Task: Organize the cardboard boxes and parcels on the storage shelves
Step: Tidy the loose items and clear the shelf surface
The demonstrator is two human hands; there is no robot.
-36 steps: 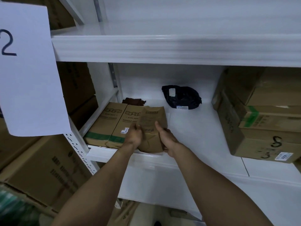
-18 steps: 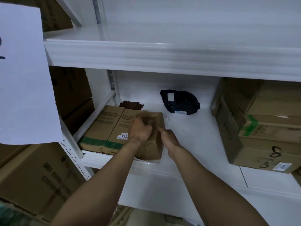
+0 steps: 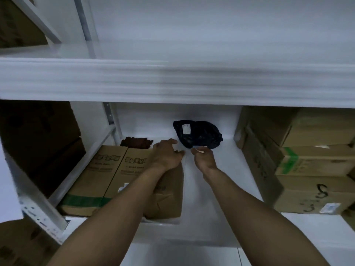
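Note:
A black plastic parcel (image 3: 199, 132) with a white label lies at the back of the white shelf (image 3: 222, 191). My right hand (image 3: 204, 159) reaches to its front edge, fingertips at the label strip; whether they pinch it is unclear. My left hand (image 3: 166, 153) hovers with fingers spread over the far end of a brown paper parcel (image 3: 170, 196). That parcel lies flat beside two long cardboard boxes (image 3: 107, 177) with green stripes, at the shelf's left end.
A dark brown bundle (image 3: 136, 142) sits behind the long boxes. Stacked cardboard boxes (image 3: 307, 169) fill the shelf's right side. The upper shelf beam (image 3: 172, 81) hangs low overhead. Dark boxes (image 3: 38, 141) stand in the left bay, another box (image 3: 19, 244) below.
Both hands have left the brown paper parcel's sides and moved toward the back of the shelf; the right one now reaches the black parcel. The view has tilted upward.

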